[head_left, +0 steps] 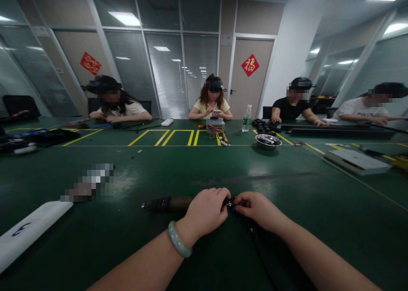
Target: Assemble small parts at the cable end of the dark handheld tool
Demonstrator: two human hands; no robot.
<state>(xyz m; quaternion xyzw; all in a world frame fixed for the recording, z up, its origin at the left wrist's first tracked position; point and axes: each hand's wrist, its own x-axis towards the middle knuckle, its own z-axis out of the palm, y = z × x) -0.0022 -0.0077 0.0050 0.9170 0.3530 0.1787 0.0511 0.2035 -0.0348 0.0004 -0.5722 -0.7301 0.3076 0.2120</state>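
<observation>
My left hand [206,210] is closed over a dark rod-shaped tool [167,204] that lies on the green table [204,163]; its free end points left. A pale green bangle sits on that wrist. My right hand [257,207] meets the left one and pinches a small dark part [230,203] at the tool's right end. A black strap or cable [264,248] runs from the hands toward me, between my forearms.
A white flat box [28,229] lies at the near left. A metal bowl [268,141], a water bottle [246,118] and a wired box [216,126] stand across the table. Several seated people work along the far side. A grey slab [357,160] lies right.
</observation>
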